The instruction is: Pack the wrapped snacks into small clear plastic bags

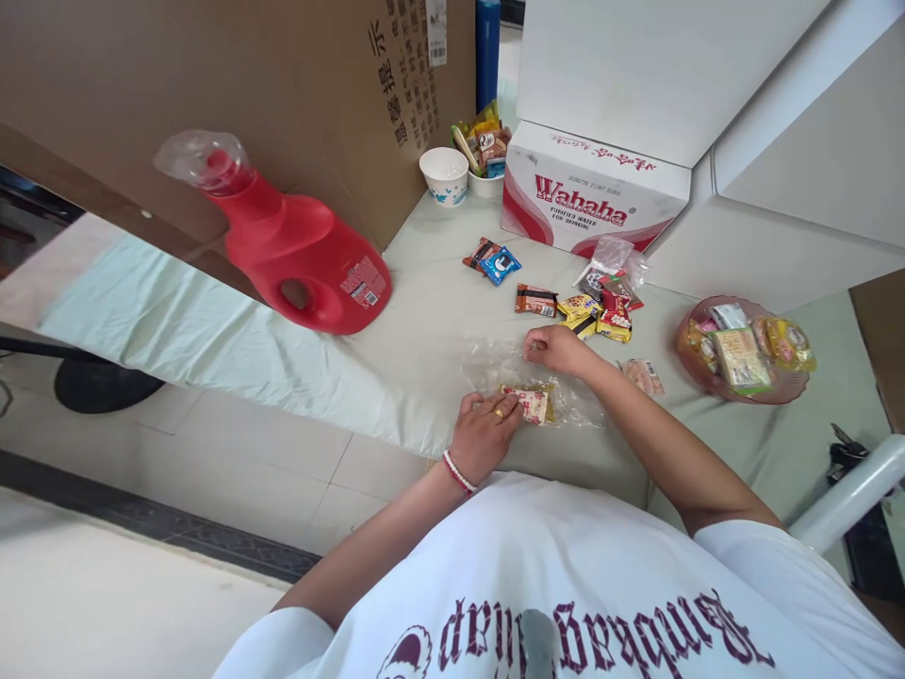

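Observation:
A clear plastic bag (495,363) lies flat on the pale green table cover (212,325). My left hand (485,436), with a ring and a bead bracelet, is closed in a pinch on a small snack packet (532,404) at the bag's near edge. My right hand (555,347) is closed in a pinch on the bag's far edge. Several loose snack packets (590,316) lie just beyond my right hand.
A red detergent jug (304,255) stands to the left, in front of a big cardboard box (212,85). A Wahaha carton (594,193), a white cup (444,174), a bowl of snacks (485,151) and a pink snack dish (742,354) ring the area. A white rail (852,490) is at the right.

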The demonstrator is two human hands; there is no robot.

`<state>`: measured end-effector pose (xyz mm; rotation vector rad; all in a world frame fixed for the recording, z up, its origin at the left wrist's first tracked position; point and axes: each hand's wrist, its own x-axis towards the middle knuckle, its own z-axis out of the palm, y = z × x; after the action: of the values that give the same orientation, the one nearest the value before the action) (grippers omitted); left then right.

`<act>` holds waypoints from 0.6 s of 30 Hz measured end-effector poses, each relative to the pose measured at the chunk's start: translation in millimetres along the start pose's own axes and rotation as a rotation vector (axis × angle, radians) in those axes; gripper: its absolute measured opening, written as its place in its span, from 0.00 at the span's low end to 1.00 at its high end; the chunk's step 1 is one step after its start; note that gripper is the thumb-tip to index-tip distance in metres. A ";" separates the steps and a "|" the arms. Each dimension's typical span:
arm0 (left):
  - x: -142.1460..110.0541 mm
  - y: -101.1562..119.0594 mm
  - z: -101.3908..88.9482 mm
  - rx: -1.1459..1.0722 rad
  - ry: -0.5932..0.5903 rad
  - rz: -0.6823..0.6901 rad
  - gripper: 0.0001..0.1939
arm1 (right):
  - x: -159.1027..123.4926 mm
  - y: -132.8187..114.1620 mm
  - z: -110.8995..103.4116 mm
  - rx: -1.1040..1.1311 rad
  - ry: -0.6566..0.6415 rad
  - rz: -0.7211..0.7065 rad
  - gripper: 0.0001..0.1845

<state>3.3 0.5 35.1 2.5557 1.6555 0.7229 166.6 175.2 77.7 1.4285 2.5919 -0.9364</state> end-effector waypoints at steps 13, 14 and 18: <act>-8.6 -13.0 7.0 -0.277 0.022 -0.160 0.12 | -93.5 -7.0 83.4 -0.017 0.121 -0.319 0.26; -12.8 -15.3 10.5 -0.312 0.061 -0.209 0.11 | -95.5 -5.8 89.0 -0.002 0.127 -0.319 0.26; -22.8 -31.9 22.4 -0.285 0.299 -0.591 0.14 | -100.1 -7.1 95.4 0.075 0.085 -0.323 0.23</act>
<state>-23.2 0.1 -1.4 1.6954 2.0577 1.1988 195.2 46.9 34.1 1.1043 2.9402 -1.0353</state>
